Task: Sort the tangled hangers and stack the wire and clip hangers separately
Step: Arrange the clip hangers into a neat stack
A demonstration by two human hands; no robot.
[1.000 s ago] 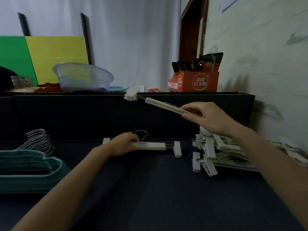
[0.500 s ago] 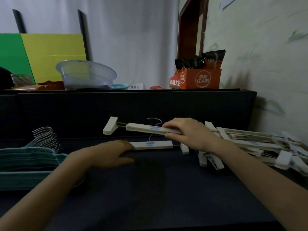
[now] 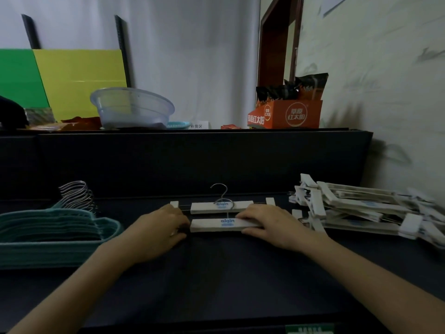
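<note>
White near hanger point(image 3: 216, 225) lies crosswise on the dark table point(image 3: 216, 280), long axis left to right, left hand point(image 3: 161, 227) gripping its left end and right hand point(image 3: 269, 225) its right end; far hanger point(image 3: 221, 206) sits parallel just behind, so stacking likely means lifting it straight forward

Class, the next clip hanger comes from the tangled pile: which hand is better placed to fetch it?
Right, probably: the right hand holds the near clip hanger at the end nearest the pile; the left hand is farther away.
</note>
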